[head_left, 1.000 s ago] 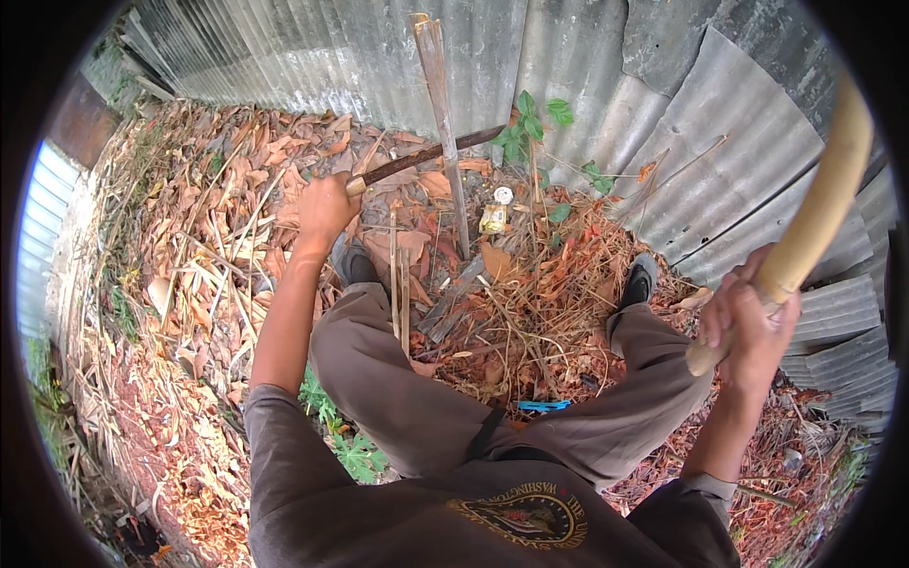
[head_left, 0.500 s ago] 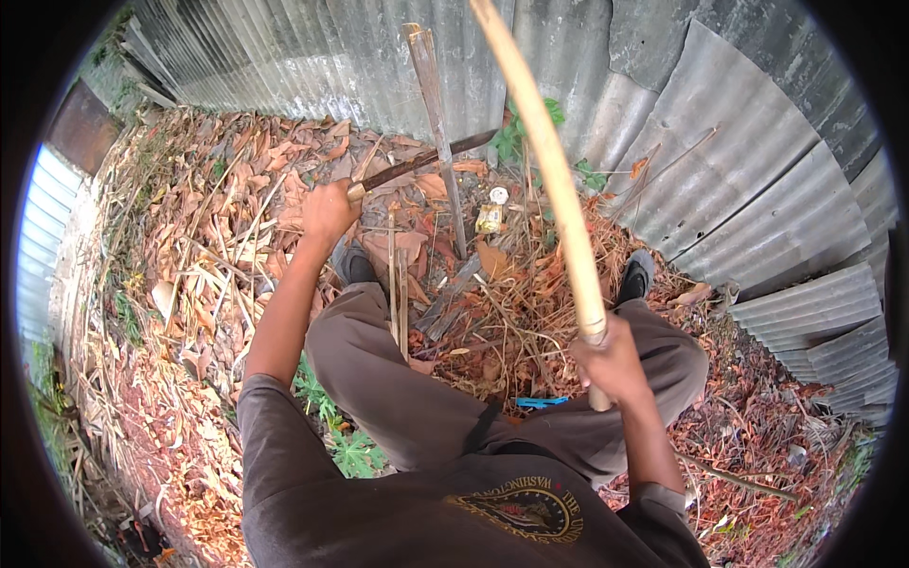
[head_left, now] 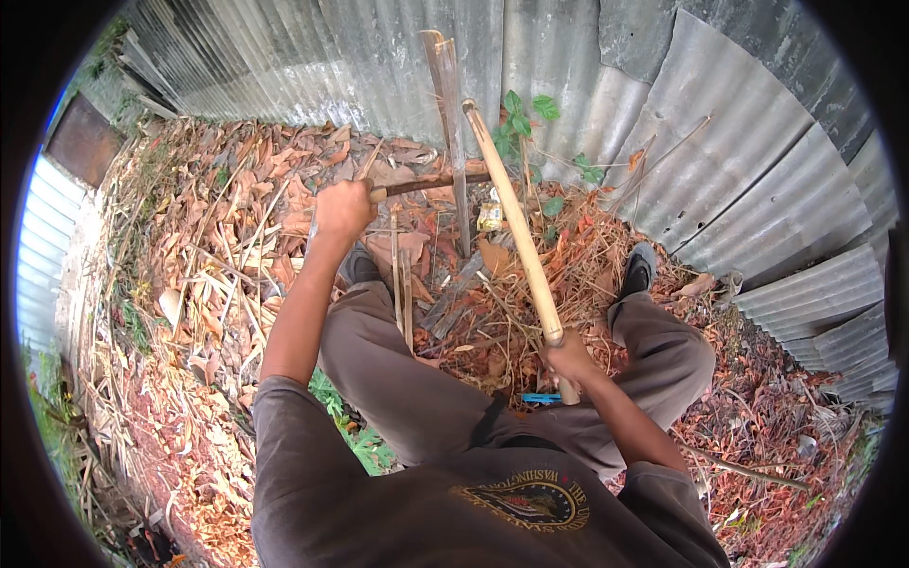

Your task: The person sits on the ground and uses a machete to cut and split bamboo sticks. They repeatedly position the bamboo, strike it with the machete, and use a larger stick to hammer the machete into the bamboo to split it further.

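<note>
Here, bamboo pole (head_left: 516, 222) slants between both hands.

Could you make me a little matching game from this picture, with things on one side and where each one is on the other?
Things:
1. bamboo stick
2. dark blade tool
3. split upright stake
4. small blue object

Places:
A. on the ground between the legs
B. gripped in the right hand
C. standing in front of the corrugated metal wall
D. held by the left hand

Pairs: 1-B, 2-D, 3-C, 4-A
</note>
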